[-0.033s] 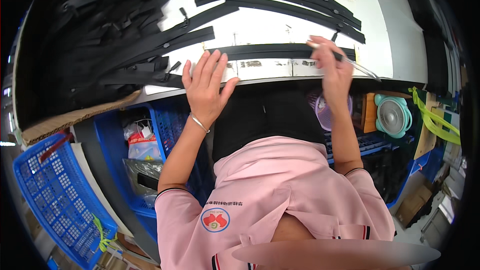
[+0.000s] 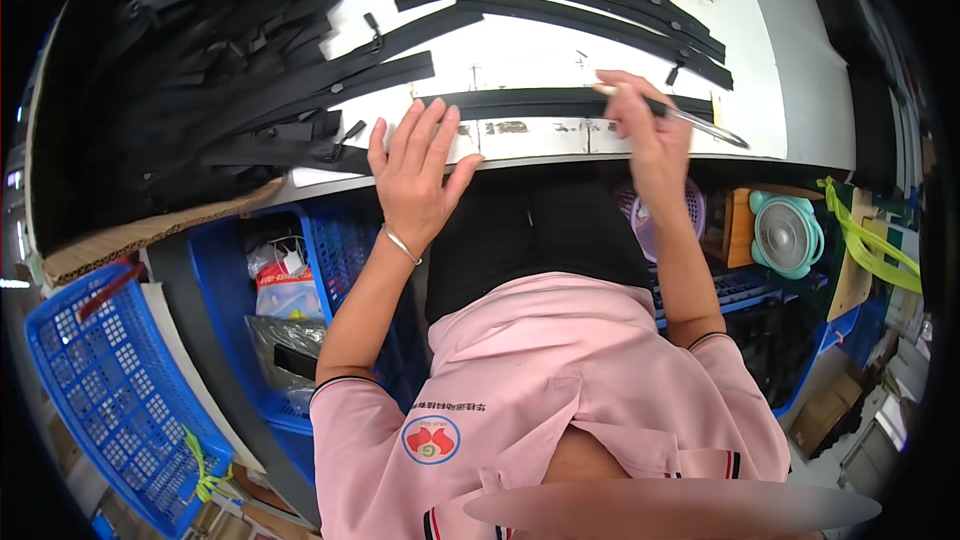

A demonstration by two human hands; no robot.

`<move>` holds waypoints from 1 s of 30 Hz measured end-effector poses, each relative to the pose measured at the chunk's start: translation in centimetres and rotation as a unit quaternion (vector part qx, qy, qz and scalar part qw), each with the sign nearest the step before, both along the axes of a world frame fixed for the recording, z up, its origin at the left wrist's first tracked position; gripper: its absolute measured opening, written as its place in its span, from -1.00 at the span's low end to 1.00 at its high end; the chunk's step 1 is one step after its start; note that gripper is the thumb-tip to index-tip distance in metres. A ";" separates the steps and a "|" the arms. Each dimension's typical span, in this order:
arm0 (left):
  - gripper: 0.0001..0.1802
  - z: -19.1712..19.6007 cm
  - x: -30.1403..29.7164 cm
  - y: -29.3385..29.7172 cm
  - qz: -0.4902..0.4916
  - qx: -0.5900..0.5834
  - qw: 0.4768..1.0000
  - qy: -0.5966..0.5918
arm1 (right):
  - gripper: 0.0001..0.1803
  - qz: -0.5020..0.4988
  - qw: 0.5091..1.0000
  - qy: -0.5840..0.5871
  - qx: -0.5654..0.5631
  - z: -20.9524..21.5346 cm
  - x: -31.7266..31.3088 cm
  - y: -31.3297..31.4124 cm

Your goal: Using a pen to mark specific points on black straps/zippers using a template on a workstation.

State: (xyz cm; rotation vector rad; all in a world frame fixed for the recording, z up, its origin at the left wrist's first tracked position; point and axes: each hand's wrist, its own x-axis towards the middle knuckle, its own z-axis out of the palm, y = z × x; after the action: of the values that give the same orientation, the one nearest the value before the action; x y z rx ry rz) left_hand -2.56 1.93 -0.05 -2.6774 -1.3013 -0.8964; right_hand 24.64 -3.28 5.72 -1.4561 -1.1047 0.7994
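A black zipper strip (image 2: 540,103) lies straight across the white board (image 2: 620,55) near the table's front edge. My left hand (image 2: 415,160) rests flat on its left end, fingers stretched out. My right hand (image 2: 655,145) is closed around a slim pen (image 2: 705,127) with a pale tip, a dark middle and a shiny clear or silvery rear. The pen's tip is over the strip, pointing left; whether it touches cannot be made out. Dark marks show on the board below the strip. More black zippers (image 2: 600,20) with pullers lie beyond.
A large heap of black zippers (image 2: 200,60) fills the table's left side, by a cardboard edge (image 2: 160,225). Blue baskets (image 2: 110,380) stand at lower left. Under the table at right are a purple basket (image 2: 690,210) and a teal fan (image 2: 785,235).
My right hand has shifted slightly left along the strip with the pen. My left hand stays on the strip's left end.
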 end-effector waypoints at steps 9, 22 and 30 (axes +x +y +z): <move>-0.39 -0.1 0.1 0.0 -0.001 -0.008 1.000 -0.024 | -0.82 0.095 0.994 -0.055 0.012 -2.9 -7.1 5.6; -0.38 -0.1 0.1 -0.1 -0.002 -0.012 1.000 -0.028 | -0.86 0.092 0.983 -0.149 0.046 -3.4 -7.6 5.5; -0.39 0.0 0.2 -0.1 -0.005 -0.013 1.000 -0.017 | -0.78 0.111 0.989 -0.101 0.011 -3.2 -7.0 5.2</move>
State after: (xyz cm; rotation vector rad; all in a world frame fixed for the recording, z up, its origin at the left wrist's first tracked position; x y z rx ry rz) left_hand -2.39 1.82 -0.06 -2.7012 -1.3173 -0.9359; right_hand 17.59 1.96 2.48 -1.4349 -1.4443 0.8024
